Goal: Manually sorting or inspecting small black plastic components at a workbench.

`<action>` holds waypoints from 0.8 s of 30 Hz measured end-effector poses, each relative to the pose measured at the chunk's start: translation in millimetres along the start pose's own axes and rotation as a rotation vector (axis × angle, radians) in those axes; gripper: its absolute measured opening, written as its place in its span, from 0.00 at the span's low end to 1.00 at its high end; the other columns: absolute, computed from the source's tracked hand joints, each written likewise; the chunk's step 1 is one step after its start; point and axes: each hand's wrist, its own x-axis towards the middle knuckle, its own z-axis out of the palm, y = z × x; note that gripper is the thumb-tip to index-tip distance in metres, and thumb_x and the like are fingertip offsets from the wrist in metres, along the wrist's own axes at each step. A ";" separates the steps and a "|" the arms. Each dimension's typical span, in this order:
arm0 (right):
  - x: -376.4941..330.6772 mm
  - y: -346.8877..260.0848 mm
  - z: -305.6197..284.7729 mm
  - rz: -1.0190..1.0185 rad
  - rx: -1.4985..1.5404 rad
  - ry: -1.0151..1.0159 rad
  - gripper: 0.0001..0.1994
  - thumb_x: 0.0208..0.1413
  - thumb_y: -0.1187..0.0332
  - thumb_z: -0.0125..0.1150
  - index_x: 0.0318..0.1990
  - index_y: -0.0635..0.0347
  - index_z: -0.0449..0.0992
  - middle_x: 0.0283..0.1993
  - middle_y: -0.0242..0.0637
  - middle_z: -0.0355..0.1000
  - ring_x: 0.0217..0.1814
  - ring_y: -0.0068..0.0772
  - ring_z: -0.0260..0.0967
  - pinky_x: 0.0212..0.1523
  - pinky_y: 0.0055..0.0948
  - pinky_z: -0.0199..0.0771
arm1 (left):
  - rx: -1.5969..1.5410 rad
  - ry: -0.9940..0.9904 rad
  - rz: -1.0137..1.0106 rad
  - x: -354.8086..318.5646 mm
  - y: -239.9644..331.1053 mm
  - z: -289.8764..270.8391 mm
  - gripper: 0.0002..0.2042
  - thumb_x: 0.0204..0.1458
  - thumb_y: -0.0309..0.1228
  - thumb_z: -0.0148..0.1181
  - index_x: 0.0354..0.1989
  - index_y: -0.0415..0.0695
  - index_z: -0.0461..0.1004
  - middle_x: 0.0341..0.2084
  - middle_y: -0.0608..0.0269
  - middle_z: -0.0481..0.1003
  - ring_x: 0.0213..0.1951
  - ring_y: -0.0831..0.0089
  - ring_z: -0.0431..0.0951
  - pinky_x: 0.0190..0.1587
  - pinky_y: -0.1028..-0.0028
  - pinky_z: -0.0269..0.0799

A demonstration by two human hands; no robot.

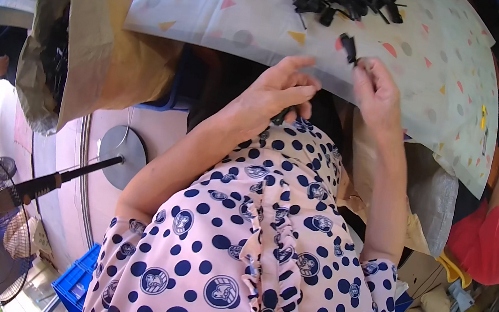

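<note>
Spotted shirt (181, 268) fabric lies nearest, below a surface (193, 12) with a patterned cover. Handling small black pieces singly seems to be the step in hand: one black piece (348, 47) sits above the surface's near edge, apart from the heaped pile (340, 0). The right hand (376, 92) pinches its lower end, grip closed between thumb and fingers. The left hand (285, 90) curls loosely, fingers parted; something dark shows beneath (perhaps another piece), but whether it's grasped I can't tell. The next move probably calls for a steady pinch.
</note>
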 end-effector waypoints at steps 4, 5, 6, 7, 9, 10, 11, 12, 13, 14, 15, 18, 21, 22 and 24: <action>-31.4 -29.6 32.3 0.138 0.252 -0.190 0.03 0.62 0.71 0.50 0.36 0.57 0.68 0.23 0.20 0.59 0.23 0.10 0.52 0.23 0.13 0.53 | 0.016 -0.003 0.110 0.2 2.7 -1.4 0.26 0.55 0.27 0.57 0.62 0.40 0.58 0.42 0.58 0.71 0.32 0.76 0.74 0.27 0.81 0.66; -35.8 -31.7 39.6 0.104 0.300 -0.187 0.04 0.63 0.69 0.50 0.36 0.58 0.68 0.23 0.20 0.59 0.22 0.10 0.52 0.23 0.14 0.53 | -0.023 -0.006 0.114 0.0 -0.9 -5.9 0.25 0.55 0.27 0.58 0.60 0.38 0.58 0.42 0.58 0.72 0.33 0.77 0.74 0.26 0.83 0.66; -39.2 -32.7 44.9 0.103 0.298 -0.196 0.04 0.63 0.69 0.50 0.36 0.58 0.68 0.23 0.20 0.59 0.22 0.10 0.52 0.23 0.14 0.53 | -0.029 0.000 0.118 -1.5 -4.2 -9.9 0.25 0.55 0.27 0.58 0.60 0.38 0.58 0.42 0.58 0.72 0.33 0.77 0.74 0.26 0.83 0.66; -42.2 -33.0 49.2 0.107 0.277 -0.200 0.05 0.63 0.68 0.50 0.37 0.58 0.68 0.24 0.20 0.59 0.23 0.10 0.52 0.23 0.14 0.54 | -0.022 0.022 0.137 -2.9 -7.2 -13.5 0.24 0.55 0.27 0.58 0.59 0.38 0.59 0.42 0.58 0.72 0.33 0.78 0.74 0.25 0.84 0.65; -47.4 -24.8 58.1 0.062 0.211 -0.180 0.05 0.64 0.69 0.49 0.40 0.59 0.70 0.24 0.20 0.60 0.23 0.10 0.52 0.24 0.13 0.54 | -0.023 0.049 0.158 -5.1 -12.3 -16.6 0.23 0.55 0.27 0.58 0.58 0.37 0.60 0.42 0.57 0.73 0.33 0.79 0.74 0.25 0.84 0.65; -49.0 -25.3 59.3 0.063 0.207 -0.186 0.05 0.64 0.69 0.49 0.40 0.59 0.70 0.24 0.20 0.60 0.23 0.10 0.52 0.24 0.13 0.54 | 0.040 0.070 0.174 -6.1 -14.7 -16.8 0.23 0.55 0.27 0.58 0.58 0.37 0.60 0.42 0.57 0.73 0.32 0.79 0.74 0.24 0.85 0.65; -52.0 -26.5 60.3 0.086 0.217 -0.187 0.05 0.64 0.69 0.49 0.41 0.59 0.70 0.24 0.20 0.61 0.24 0.10 0.53 0.25 0.13 0.55 | 0.103 0.090 0.188 -7.1 -16.3 -17.3 0.22 0.55 0.27 0.58 0.57 0.37 0.60 0.42 0.56 0.73 0.31 0.79 0.74 0.24 0.86 0.64; -54.1 -26.8 61.0 0.109 0.226 -0.187 0.06 0.63 0.70 0.50 0.43 0.60 0.70 0.25 0.20 0.61 0.24 0.10 0.53 0.25 0.13 0.55 | 0.098 0.091 0.185 -7.1 -17.1 -17.9 0.22 0.55 0.27 0.58 0.57 0.37 0.60 0.42 0.56 0.73 0.31 0.79 0.74 0.24 0.86 0.64; -55.3 -25.1 61.7 0.112 0.224 -0.189 0.06 0.63 0.70 0.50 0.43 0.60 0.70 0.25 0.20 0.61 0.24 0.10 0.53 0.25 0.13 0.55 | 0.096 0.085 0.178 -6.7 -17.6 -18.6 0.22 0.55 0.27 0.58 0.57 0.37 0.60 0.41 0.55 0.73 0.30 0.80 0.74 0.23 0.86 0.64; -56.6 -22.3 62.4 0.077 0.194 -0.185 0.06 0.63 0.70 0.50 0.44 0.61 0.70 0.25 0.21 0.61 0.25 0.10 0.54 0.25 0.14 0.56 | 0.094 0.077 0.170 -5.9 -18.0 -19.0 0.22 0.55 0.27 0.58 0.57 0.37 0.59 0.40 0.55 0.74 0.28 0.80 0.74 0.23 0.86 0.64; -57.9 -19.7 62.9 0.042 0.164 -0.181 0.07 0.63 0.71 0.50 0.45 0.62 0.70 0.25 0.22 0.62 0.25 0.10 0.54 0.26 0.14 0.56 | 0.093 0.077 0.166 -5.3 -18.3 -19.2 0.22 0.55 0.27 0.58 0.57 0.37 0.59 0.40 0.55 0.74 0.28 0.80 0.74 0.23 0.86 0.64; -60.3 -14.8 65.0 -0.074 0.076 -0.145 0.07 0.63 0.72 0.49 0.45 0.63 0.69 0.26 0.23 0.63 0.26 0.11 0.55 0.26 0.14 0.56 | 0.130 0.119 0.129 -3.9 -18.8 -19.4 0.21 0.55 0.27 0.58 0.55 0.37 0.60 0.39 0.55 0.74 0.28 0.80 0.73 0.23 0.86 0.64; -65.2 -14.1 66.8 -0.005 0.089 -0.034 0.08 0.64 0.70 0.48 0.45 0.63 0.68 0.24 0.24 0.61 0.24 0.11 0.54 0.25 0.14 0.55 | 0.135 0.161 0.163 -3.4 -20.2 -17.7 0.19 0.55 0.26 0.57 0.53 0.39 0.61 0.36 0.57 0.74 0.27 0.81 0.73 0.22 0.86 0.64; -65.2 -15.0 65.2 -0.001 0.094 -0.030 0.08 0.64 0.70 0.48 0.45 0.63 0.68 0.24 0.24 0.61 0.24 0.11 0.54 0.25 0.14 0.55 | 0.170 0.176 0.165 -4.1 -19.3 -17.2 0.18 0.55 0.25 0.57 0.52 0.41 0.60 0.35 0.59 0.74 0.27 0.81 0.73 0.22 0.86 0.64; -63.8 -20.5 57.6 0.080 0.205 -0.089 0.10 0.65 0.66 0.45 0.45 0.64 0.68 0.21 0.23 0.59 0.22 0.11 0.53 0.24 0.14 0.53 | 0.212 0.187 0.160 -4.5 -21.0 -15.2 0.17 0.55 0.24 0.56 0.51 0.42 0.60 0.33 0.60 0.73 0.27 0.81 0.72 0.23 0.86 0.63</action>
